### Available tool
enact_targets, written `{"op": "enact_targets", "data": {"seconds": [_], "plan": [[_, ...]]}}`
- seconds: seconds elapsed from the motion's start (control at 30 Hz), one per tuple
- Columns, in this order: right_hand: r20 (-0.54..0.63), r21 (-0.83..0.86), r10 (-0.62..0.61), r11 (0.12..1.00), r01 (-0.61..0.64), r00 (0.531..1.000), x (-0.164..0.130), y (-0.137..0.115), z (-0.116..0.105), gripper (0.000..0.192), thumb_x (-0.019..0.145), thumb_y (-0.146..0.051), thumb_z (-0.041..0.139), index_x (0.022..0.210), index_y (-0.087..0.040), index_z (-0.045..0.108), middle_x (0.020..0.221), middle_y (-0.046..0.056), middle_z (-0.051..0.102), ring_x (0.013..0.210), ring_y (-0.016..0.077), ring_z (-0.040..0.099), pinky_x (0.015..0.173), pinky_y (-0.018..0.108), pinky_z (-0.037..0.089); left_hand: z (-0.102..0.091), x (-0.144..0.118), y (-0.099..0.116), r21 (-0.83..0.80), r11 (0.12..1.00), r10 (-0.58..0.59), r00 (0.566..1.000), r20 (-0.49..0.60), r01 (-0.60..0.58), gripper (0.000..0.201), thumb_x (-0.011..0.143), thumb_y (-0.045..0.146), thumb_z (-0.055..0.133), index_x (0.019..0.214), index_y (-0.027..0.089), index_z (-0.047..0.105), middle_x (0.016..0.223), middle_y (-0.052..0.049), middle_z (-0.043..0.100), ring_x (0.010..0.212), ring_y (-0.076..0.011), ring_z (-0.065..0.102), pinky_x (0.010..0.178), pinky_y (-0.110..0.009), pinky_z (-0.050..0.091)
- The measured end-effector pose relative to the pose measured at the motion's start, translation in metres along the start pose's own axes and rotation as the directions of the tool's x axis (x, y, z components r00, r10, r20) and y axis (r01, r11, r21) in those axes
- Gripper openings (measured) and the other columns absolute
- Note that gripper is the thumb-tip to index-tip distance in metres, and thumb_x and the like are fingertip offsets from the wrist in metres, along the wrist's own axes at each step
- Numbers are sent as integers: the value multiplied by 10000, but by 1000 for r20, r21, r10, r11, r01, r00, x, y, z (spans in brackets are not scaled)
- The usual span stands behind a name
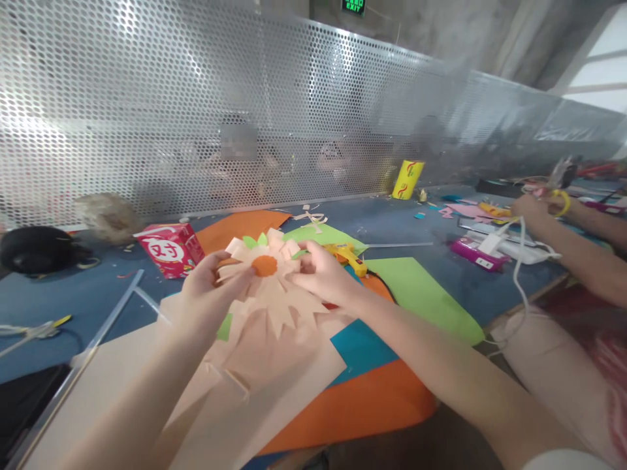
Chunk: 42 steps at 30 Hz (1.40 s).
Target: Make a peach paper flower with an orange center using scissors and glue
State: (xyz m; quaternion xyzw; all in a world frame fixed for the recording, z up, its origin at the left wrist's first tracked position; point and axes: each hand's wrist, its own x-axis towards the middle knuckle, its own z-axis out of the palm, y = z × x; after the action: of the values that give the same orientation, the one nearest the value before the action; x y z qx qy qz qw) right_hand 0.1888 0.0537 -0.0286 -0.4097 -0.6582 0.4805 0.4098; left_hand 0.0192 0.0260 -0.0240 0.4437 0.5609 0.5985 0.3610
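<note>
A cream paper flower (274, 303) with an orange round centre (265, 266) and small green leaves is held between my two hands. My left hand (208, 281) grips its left petals, the thumb lying over the petals beside the centre. At the flower's right edge, my right hand (321, 271) pinches petals between thumb and fingers. Beneath it lie cream paper sheets (294, 365), a blue sheet (365, 349) and an orange sheet (362, 411). Just beyond my right hand is a yellow glue gun (350, 256).
A red box (171, 250) stands at left, near clear glue sticks (117, 307). Green paper (426, 297) lies at right, before a purple-ended power strip (480, 254). A yellow packet (407, 179) leans by the perforated metal screen (294, 111). Another person's hands (533, 209) work at far right.
</note>
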Motion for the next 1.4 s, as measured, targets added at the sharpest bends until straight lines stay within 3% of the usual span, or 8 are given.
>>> {"op": "enact_targets", "data": {"seconds": [0.13, 0.27, 0.6, 0.83, 1.0, 1.07, 1.17, 1.4], "plan": [[-3, 53, 0, 999, 0, 1000, 7, 4, -1, 234, 691, -166, 614, 873, -199, 470, 768, 2, 607, 744, 170, 600, 608, 265, 454, 0, 9, -5, -198, 977, -83, 996, -35, 75, 465, 507, 332, 777, 919, 194, 612, 661, 40, 603, 552, -96, 566, 462, -177, 441], [-61, 179, -30, 983, 40, 998, 14, 9, -6, 225, 678, -130, 630, 853, -199, 506, 747, -18, 615, 715, 144, 609, 652, 266, 476, 1, 13, -13, -334, 938, -75, 995, 69, 94, 378, 523, 414, 775, 764, 167, 620, 676, 24, 613, 579, -109, 589, 563, -260, 541], [-51, 141, -11, 990, 18, 999, 21, 10, -12, 169, 697, -146, 655, 826, -186, 553, 732, 8, 639, 649, 135, 622, 499, 211, 480, -2, 17, -20, -341, 940, -12, 999, 52, 29, 325, 475, 316, 826, 666, 143, 627, 610, 37, 597, 563, -81, 588, 647, -224, 549], [-174, 47, -60, 997, 69, 983, 33, 1, -50, 57, 797, -158, 544, 843, -182, 520, 820, 38, 643, 680, 105, 601, 463, 163, 436, -7, 22, -19, -371, 929, 8, 1000, -9, -11, 339, 510, 316, 781, 700, 190, 531, 590, 94, 523, 456, -36, 479, 511, -190, 494], [102, 25, -16, 1000, 14, 995, 21, 4, -37, 324, 651, -298, 735, 910, -183, 576, 792, 37, 674, 630, 148, 617, 470, 219, 465, -2, 18, -22, -351, 936, 23, 1000, 17, -15, 337, 525, 318, 783, 701, 190, 526, 567, 97, 504, 466, -44, 484, 506, -180, 478], [174, 23, -22, 1000, 18, 984, 15, 6, -24, 247, 638, -272, 742, 803, -174, 585, 669, 1, 655, 558, 131, 591, 478, 212, 442, 1, 16, -23, -345, 938, 31, 999, 42, -15, 330, 526, 325, 785, 690, 188, 534, 557, 93, 505, 469, -49, 497, 500, -173, 469], [168, 19, -35, 999, 32, 985, 13, 10, -12, 232, 624, -216, 734, 570, -165, 514, 476, -53, 532, 450, 93, 501, 448, 193, 365, 6, 13, -24, -347, 938, 43, 994, 102, -5, 326, 566, 397, 757, 731, 191, 564, 611, 66, 564, 515, -71, 553, 517, -185, 479], [149, 146, -30, 989, 8, 988, 15, 13, -13, 297, 635, -260, 697, 559, -187, 420, 486, -73, 455, 444, 75, 470, 439, 182, 346, 8, 9, -22, -305, 952, 37, 988, 147, 10, 395, 479, 215, 825, 814, 158, 623, 721, -1, 673, 631, -122, 633, 592, -220, 535]]}}
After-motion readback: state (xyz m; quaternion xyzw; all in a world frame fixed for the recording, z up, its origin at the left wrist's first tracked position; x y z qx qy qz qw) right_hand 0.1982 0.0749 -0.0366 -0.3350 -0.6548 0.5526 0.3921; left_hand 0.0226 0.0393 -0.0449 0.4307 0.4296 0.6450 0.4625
